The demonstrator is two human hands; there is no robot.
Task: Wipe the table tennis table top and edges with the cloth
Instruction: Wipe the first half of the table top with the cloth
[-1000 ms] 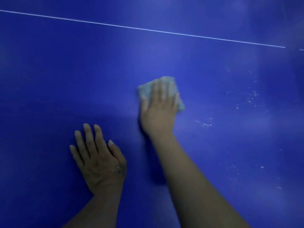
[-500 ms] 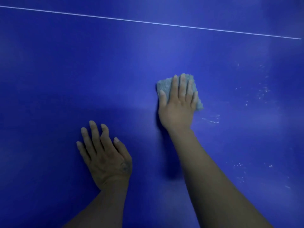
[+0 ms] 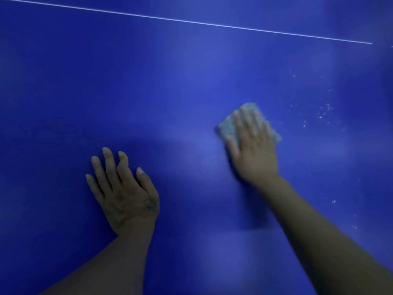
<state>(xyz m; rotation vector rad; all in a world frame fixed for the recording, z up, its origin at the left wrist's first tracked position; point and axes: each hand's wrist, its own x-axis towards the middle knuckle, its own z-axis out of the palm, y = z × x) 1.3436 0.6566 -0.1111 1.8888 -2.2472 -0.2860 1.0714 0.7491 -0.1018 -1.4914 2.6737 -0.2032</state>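
Both hands are flat. The right hand (image 3: 253, 150), right of centre in the frame, presses the cloth (image 3: 227, 127) onto the tabletop (image 3: 148, 81) with straight fingers and isn't gripping it. The left hand (image 3: 125, 188), lower left of centre, rests spread on the bare surface and holds nothing.

The cloth looks like a small folded pad, pale and nubbly. I'd guess it's light, soft and floppy, so a flat palm on top probably works better than pinching a corner, or it'll bunch up. The tabletop is smooth, hard, glossy blue and probably fairly slick. A thin white line (image 3: 191, 21) crosses the top of the frame, and whitish specks (image 3: 325, 111) sit to the cloth's right, so that patch looks not yet wiped.
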